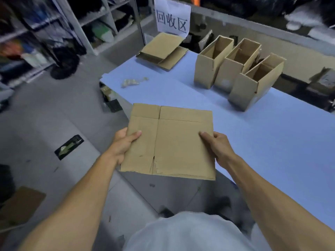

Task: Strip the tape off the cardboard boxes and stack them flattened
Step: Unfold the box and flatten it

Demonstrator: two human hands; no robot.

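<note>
Nearest the camera, a pale shirt (190, 232) fills the bottom edge, with two bare forearms reaching forward from it. Between the hands a flattened box (170, 142) is held level over the near edge of a blue table (272, 142). Left hand (123, 144) grips the box's left edge, thumb on top and fingers curled beneath; right hand (217, 145) grips the right edge in the same manner. Beyond the right hand, three open boxes (235, 73) lie on their sides in a row on the table, touching one another, openings upward and away. Beyond the left hand, at the table's far end, a stack of flattened boxes (163, 51) rests below a paper sign (172, 17) bearing handwritten characters. Between that stack and the held box, well apart from both, lies a small crumpled wad, probably stripped tape (134, 81), though blur obscures its detail. Left of the left hand, grey floor (45, 124) and shelving (54, 24) appear.
</note>
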